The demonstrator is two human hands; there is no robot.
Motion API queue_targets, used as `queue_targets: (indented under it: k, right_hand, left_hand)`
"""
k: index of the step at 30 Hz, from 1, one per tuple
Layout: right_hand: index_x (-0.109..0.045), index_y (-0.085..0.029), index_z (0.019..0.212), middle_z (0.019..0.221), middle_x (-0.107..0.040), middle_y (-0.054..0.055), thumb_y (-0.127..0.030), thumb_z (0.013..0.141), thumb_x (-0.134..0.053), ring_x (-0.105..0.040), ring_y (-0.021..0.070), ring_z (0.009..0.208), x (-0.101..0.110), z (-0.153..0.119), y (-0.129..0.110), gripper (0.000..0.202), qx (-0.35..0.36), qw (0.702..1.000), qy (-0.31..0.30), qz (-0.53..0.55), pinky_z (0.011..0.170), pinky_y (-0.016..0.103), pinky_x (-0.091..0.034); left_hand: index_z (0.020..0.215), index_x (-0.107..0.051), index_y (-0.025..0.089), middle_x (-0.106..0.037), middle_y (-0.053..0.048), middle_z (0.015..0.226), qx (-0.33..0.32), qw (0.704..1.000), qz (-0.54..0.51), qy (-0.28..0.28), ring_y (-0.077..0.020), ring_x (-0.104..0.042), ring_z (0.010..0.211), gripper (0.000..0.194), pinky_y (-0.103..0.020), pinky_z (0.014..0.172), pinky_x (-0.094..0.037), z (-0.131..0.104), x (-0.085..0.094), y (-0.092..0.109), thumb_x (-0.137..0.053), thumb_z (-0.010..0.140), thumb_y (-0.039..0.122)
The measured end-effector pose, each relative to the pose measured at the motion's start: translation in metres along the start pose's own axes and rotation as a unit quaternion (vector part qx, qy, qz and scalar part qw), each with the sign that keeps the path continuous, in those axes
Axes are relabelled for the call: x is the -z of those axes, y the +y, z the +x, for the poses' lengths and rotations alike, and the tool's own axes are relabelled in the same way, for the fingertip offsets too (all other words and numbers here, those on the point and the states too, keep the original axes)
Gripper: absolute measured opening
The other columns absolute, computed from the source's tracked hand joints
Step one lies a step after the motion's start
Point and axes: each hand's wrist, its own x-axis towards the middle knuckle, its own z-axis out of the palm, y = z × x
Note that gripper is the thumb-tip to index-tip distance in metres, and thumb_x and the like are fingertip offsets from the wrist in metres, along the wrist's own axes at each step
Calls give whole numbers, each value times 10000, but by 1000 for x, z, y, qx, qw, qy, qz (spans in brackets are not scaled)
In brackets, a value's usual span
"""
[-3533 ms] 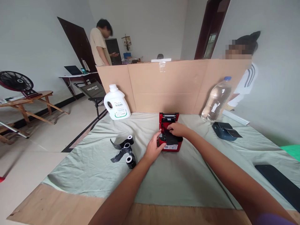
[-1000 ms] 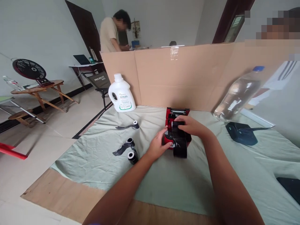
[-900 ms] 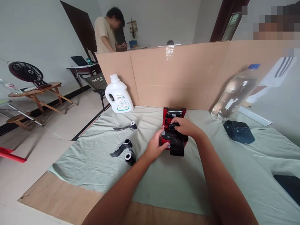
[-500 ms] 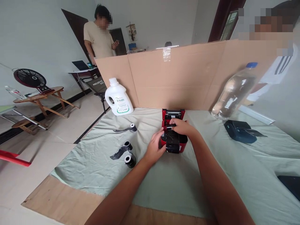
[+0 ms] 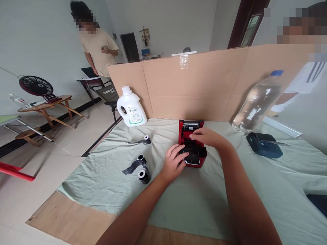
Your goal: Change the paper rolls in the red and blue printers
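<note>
A small red-and-black printer (image 5: 203,160) stands on the cloth with its lid raised at the back. A strip of black ribbon (image 5: 192,157) drapes over its front. My left hand (image 5: 175,162) rests on the ribbon from the left, fingers spread. Over the printer's opening is my right hand (image 5: 208,136), its fingers bent and pressed together; whatever lies between the fingertips is hidden. The inside of the printer is dark and partly covered by my hands. To the left lie small ribbon rolls: one at the back (image 5: 147,139), two nearer, including a black one (image 5: 144,176).
A white detergent jug (image 5: 133,110) and a large water bottle (image 5: 258,102) stand before a cardboard screen (image 5: 189,88). A dark device (image 5: 264,144) lies at right on the green cloth (image 5: 189,200). Two people are beyond the screen; a fan (image 5: 37,85) sits at left.
My right hand has lifted off the black roll inside the printer. My left hand has shifted from the printer's side onto the ribbon. The standing person has moved left in view.
</note>
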Motion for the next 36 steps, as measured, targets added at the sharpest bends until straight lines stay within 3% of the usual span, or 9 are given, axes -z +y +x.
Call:
queue_targets:
  k: [4,6,8,10,14,21,27,32,36]
  right_hand:
    - [-710,-200,890,947,-735,79,-479,872,-561,-619,210,779,17,2,9,316,6,963,264,56,780,372,-486]
    - [-680,-195,1067,1137,-719,103,-461,858,-576,-623,196,809,10,12,18,353,27,943,312,109,824,383,-497]
    - [-649,-193,1120,1160,-707,105,-455,842,-582,-625,186,798,-1,21,27,387,46,941,290,170,834,387,-507]
    - [-652,-188,1019,1002,-715,80,-466,831,-577,-621,185,771,-10,23,33,344,47,935,276,218,818,380,-509]
    - [-643,-195,853,832,-680,43,-445,802,-603,-607,190,786,-20,3,41,258,45,935,263,234,817,366,-499]
    - [-544,-250,1324,1414,-571,114,-373,778,-612,-575,257,1186,-51,-28,60,564,20,934,230,272,938,424,-527]
    - [-497,-254,1436,1512,-539,71,-330,830,-524,-501,234,1393,-73,-28,65,611,37,908,189,373,1162,422,-417]
    - [-503,-263,1445,1518,-538,62,-341,830,-507,-498,260,1410,-77,-30,62,620,21,899,193,392,1180,450,-413]
    - [-483,-273,1463,1549,-505,50,-342,838,-501,-470,249,1435,-79,-30,64,629,25,899,192,392,1197,448,-393]
  left_hand:
    - [1124,-725,267,-685,-65,1287,-7,999,-5,40,-240,-510,1312,290,-464,1082,-458,2,-2,1,-515,964,146]
    - [1071,-745,272,-714,-54,1228,-1,999,-5,42,-237,-539,1275,282,-458,1062,-466,2,-2,2,-507,973,156]
    - [1040,-757,280,-736,-45,1182,3,999,-5,37,-238,-561,1241,271,-458,1043,-468,1,-1,2,-516,976,176]
    - [1036,-762,287,-754,-39,1143,-3,999,-5,34,-239,-583,1199,258,-457,1023,-467,1,0,4,-529,977,193]
    - [1056,-762,297,-770,-30,1108,-16,999,-2,41,-230,-607,1130,267,-445,1001,-460,1,3,6,-523,983,202]
    - [1088,-764,341,-778,-7,1103,-24,999,9,20,-222,-613,1102,280,-428,1005,-440,-1,4,10,-521,991,242]
    - [1120,-717,326,-747,-3,1209,-50,997,12,56,-216,-597,1128,304,-410,988,-435,1,7,8,-540,953,143]
    - [1398,-523,228,-586,-109,1466,53,997,51,-24,-300,-493,1371,500,-501,1111,-390,8,9,1,-599,905,262]
    - [1465,-431,208,-594,-128,1440,85,994,50,-44,-318,-479,1409,634,-526,1149,-375,12,8,0,-612,860,272]
